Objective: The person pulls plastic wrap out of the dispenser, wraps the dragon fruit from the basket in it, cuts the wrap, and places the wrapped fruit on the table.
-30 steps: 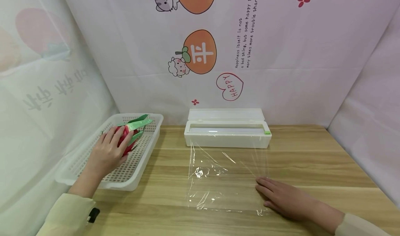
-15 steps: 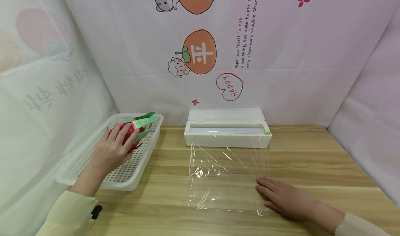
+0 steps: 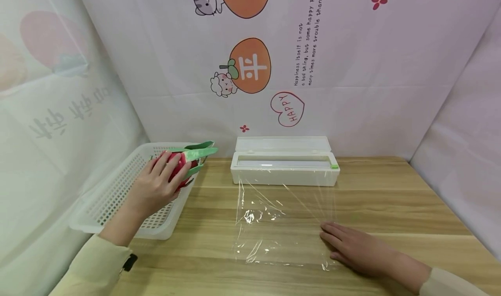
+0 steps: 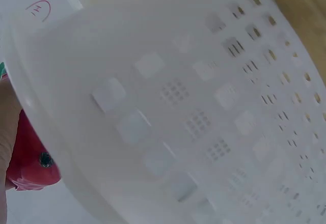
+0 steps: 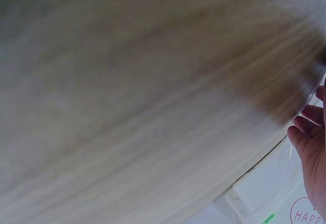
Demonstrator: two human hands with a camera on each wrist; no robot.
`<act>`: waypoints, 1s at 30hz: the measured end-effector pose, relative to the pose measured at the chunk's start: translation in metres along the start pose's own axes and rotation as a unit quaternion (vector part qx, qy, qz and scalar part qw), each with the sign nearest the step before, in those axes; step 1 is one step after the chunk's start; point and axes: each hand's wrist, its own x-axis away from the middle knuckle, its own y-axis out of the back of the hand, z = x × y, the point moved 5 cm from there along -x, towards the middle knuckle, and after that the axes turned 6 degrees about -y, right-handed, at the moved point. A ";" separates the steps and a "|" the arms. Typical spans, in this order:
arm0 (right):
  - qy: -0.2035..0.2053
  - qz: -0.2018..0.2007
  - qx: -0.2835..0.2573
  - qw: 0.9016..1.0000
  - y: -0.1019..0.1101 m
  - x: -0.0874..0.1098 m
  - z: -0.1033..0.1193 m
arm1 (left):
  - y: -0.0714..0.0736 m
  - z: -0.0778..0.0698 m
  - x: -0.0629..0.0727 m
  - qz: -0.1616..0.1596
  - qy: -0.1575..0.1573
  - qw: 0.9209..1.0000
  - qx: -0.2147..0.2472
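My left hand (image 3: 156, 187) grips a red dragon fruit (image 3: 181, 163) with long green scales, above the right rim of a white perforated basket (image 3: 178, 213). In the left wrist view the dragon fruit (image 4: 30, 155) shows past the basket wall (image 4: 102, 56), partly covered by the hand. A clear sheet of cling film (image 3: 282, 226) lies on the wooden table, running forward from a white dispenser box (image 3: 285, 176) whose lid stands raised. On the sheet's right edge rests my right hand (image 3: 358, 248), fingers extended. The right wrist view shows its fingers beside the film.
A green slider (image 3: 334, 166) sits at the right end of the dispenser. Behind the table (image 3: 395, 200) hangs a white printed cloth (image 3: 352, 91), with more white cloth on both sides. The basket stands at the table's left, against the side cloth.
My left hand has moved right with the dragon fruit, from inside the basket to over its right rim. My right hand, the film and the dispenser have stayed in place.
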 end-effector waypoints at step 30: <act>-0.001 0.012 0.005 1.000 0.001 -0.002 0.003 | -0.003 -0.073 -0.066 -0.070 -0.064 0.994 0.055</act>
